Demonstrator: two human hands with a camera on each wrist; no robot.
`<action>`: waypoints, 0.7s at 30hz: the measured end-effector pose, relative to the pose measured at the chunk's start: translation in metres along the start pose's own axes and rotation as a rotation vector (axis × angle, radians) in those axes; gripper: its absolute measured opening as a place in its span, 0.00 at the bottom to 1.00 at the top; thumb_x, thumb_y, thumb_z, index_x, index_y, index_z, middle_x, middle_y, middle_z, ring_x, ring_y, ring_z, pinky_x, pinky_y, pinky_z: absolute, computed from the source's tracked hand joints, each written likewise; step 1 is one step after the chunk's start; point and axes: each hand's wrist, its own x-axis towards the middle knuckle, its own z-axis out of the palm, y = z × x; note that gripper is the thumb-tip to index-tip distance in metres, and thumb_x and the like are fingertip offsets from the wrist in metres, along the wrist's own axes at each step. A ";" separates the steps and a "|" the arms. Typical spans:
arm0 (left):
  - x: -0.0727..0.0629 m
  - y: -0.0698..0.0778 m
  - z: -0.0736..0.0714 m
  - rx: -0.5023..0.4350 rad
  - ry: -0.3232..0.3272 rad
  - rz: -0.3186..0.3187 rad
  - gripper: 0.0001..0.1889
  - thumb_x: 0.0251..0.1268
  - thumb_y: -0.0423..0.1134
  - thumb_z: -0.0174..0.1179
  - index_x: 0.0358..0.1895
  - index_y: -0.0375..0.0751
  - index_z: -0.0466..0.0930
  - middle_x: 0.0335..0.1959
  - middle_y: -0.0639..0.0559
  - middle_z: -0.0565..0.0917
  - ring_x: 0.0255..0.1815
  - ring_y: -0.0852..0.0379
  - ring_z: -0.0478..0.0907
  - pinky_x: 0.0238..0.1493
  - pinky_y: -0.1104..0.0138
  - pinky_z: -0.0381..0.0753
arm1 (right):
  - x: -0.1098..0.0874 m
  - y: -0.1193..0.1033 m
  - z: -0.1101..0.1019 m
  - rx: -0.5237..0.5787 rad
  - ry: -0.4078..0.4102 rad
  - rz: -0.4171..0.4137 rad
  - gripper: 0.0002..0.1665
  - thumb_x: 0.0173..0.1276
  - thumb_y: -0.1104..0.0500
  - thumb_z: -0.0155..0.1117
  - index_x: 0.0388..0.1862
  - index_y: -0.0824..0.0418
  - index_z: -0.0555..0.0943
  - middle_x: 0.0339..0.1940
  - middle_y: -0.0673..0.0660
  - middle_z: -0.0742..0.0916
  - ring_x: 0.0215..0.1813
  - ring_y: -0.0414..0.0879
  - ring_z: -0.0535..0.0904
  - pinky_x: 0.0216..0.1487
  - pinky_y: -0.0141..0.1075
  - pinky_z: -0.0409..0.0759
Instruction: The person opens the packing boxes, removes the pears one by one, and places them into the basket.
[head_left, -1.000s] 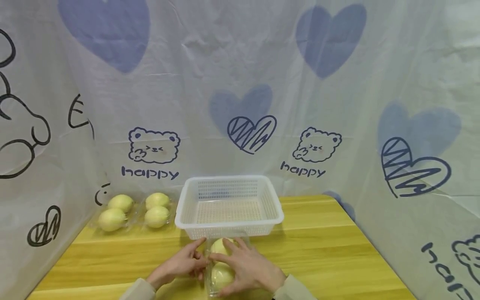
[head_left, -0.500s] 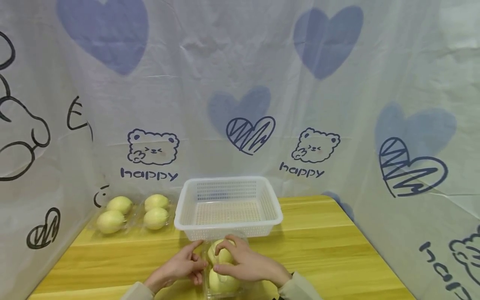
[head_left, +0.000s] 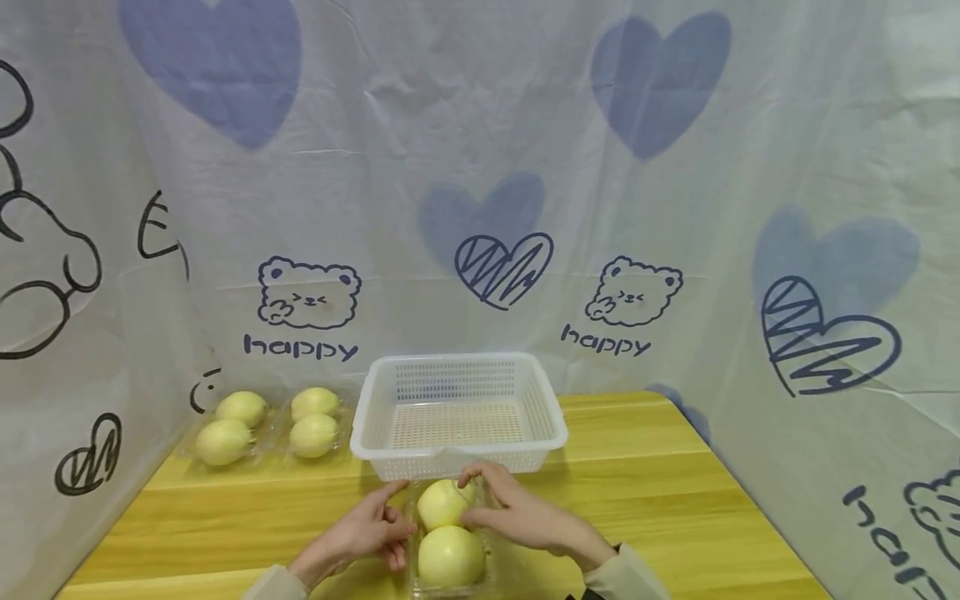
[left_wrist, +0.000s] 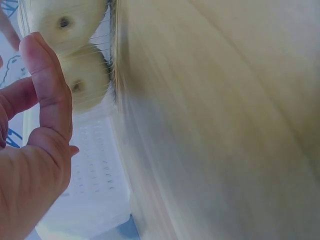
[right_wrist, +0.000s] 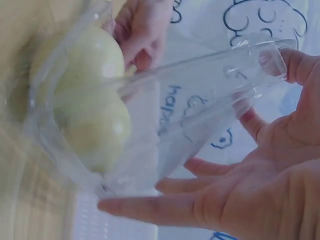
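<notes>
Two fruits (head_left: 450, 552): newly uncovered, reachable
Lid (right_wrist: 215, 82): raised, pinched by right hand (head_left: 525, 514)
Left hand (head_left: 366, 531): index straight, at box (head_left: 412, 571)

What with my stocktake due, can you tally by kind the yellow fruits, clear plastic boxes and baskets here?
Round yellow fruits: 6
Clear plastic boxes: 3
White perforated basket: 1
Total: 10
</notes>
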 end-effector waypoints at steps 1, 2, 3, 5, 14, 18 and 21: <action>0.000 0.000 0.000 0.001 0.001 -0.001 0.45 0.67 0.29 0.57 0.75 0.23 0.33 0.25 0.48 0.78 0.19 0.60 0.80 0.23 0.67 0.83 | -0.002 -0.001 -0.003 -0.014 0.004 -0.010 0.23 0.72 0.50 0.57 0.62 0.53 0.69 0.67 0.59 0.70 0.70 0.60 0.63 0.65 0.58 0.67; -0.001 0.001 0.000 0.001 0.000 0.000 0.45 0.67 0.29 0.57 0.75 0.23 0.33 0.25 0.48 0.78 0.19 0.60 0.80 0.23 0.67 0.82 | -0.005 -0.002 -0.007 -0.028 0.007 -0.018 0.24 0.72 0.50 0.56 0.65 0.52 0.69 0.69 0.59 0.70 0.72 0.60 0.62 0.67 0.60 0.65; -0.001 0.001 0.000 0.001 -0.002 0.000 0.45 0.67 0.29 0.57 0.75 0.24 0.33 0.25 0.48 0.78 0.19 0.60 0.80 0.23 0.68 0.82 | -0.007 -0.003 -0.011 -0.054 0.013 -0.028 0.26 0.72 0.51 0.55 0.68 0.51 0.69 0.71 0.59 0.69 0.73 0.60 0.62 0.68 0.61 0.64; -0.002 0.001 -0.001 0.003 -0.007 0.001 0.45 0.67 0.29 0.58 0.75 0.24 0.34 0.25 0.48 0.78 0.19 0.60 0.80 0.23 0.68 0.82 | -0.012 -0.004 -0.018 -0.084 0.017 -0.036 0.26 0.73 0.51 0.53 0.69 0.48 0.69 0.72 0.57 0.69 0.73 0.60 0.63 0.66 0.59 0.69; -0.004 0.001 -0.002 0.001 -0.028 0.004 0.45 0.67 0.30 0.59 0.76 0.25 0.35 0.26 0.46 0.79 0.19 0.60 0.79 0.22 0.68 0.81 | -0.023 0.003 -0.049 -0.101 0.190 0.035 0.20 0.72 0.53 0.60 0.61 0.53 0.75 0.64 0.62 0.76 0.55 0.62 0.80 0.48 0.49 0.83; -0.004 0.001 -0.003 -0.001 -0.028 0.006 0.45 0.67 0.30 0.58 0.76 0.25 0.35 0.26 0.46 0.79 0.19 0.60 0.79 0.22 0.68 0.81 | -0.026 0.016 -0.060 -0.047 0.203 0.130 0.21 0.72 0.53 0.60 0.62 0.53 0.74 0.55 0.67 0.82 0.25 0.54 0.83 0.21 0.41 0.81; -0.004 0.000 -0.003 -0.005 -0.028 0.006 0.44 0.67 0.29 0.58 0.76 0.26 0.36 0.26 0.46 0.79 0.19 0.60 0.79 0.22 0.69 0.81 | -0.031 0.028 -0.068 -0.027 0.194 0.179 0.22 0.72 0.53 0.60 0.63 0.55 0.74 0.56 0.70 0.81 0.25 0.48 0.81 0.19 0.41 0.81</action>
